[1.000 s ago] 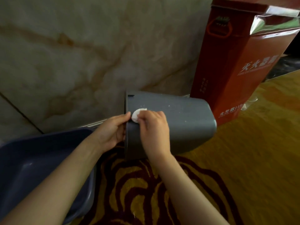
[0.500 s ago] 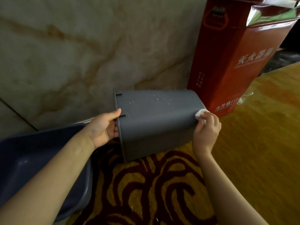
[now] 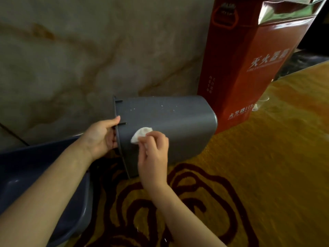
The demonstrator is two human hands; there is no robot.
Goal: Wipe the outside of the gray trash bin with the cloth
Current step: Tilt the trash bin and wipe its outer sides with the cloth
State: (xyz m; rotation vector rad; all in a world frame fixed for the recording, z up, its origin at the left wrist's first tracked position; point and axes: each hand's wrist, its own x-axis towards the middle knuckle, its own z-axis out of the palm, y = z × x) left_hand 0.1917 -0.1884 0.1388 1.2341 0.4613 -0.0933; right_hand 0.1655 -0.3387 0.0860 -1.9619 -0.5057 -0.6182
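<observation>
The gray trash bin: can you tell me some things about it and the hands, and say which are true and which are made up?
1. The gray trash bin lies on its side on the patterned carpet. True.
2. The right hand presses a white cloth against the bin's side. True.
3. The left hand is resting flat on the carpet. False: it grips the bin's rim at the open end.
4. The bin's top side is spotless. False: small white specks dot it.
5. A tall red box stands behind the bin, by the wall. True.
</observation>
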